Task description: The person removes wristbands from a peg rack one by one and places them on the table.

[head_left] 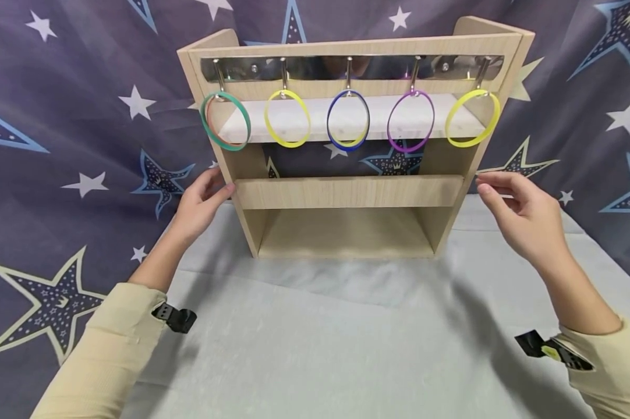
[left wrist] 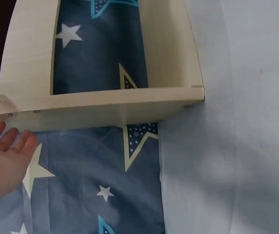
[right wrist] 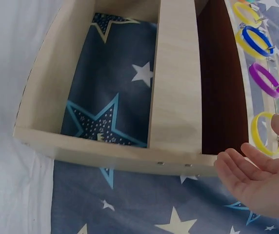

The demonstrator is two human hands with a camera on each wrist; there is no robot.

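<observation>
- The wooden shelf [head_left: 351, 193] stood upright on the grey cloth [head_left: 315, 349]
- The left hand [head_left: 197, 206] was at the left side panel [left wrist: 100, 114], its fingers loosely extended and apart from the thumb
- The right hand [head_left: 527, 215] was just beside the right side panel [right wrist: 105, 158], fingers slightly bent, thumb apart
- Coloured rings [head_left: 410, 149] hung from metal hooks [head_left: 349, 73] along the shelf's top

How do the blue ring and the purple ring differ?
The blue ring shares its hook with a yellow ring; the purple ring hangs alone. The blue ring takes the middle hook, the purple ring the next hook right. Both hang from hooks on the wooden rack.
</observation>
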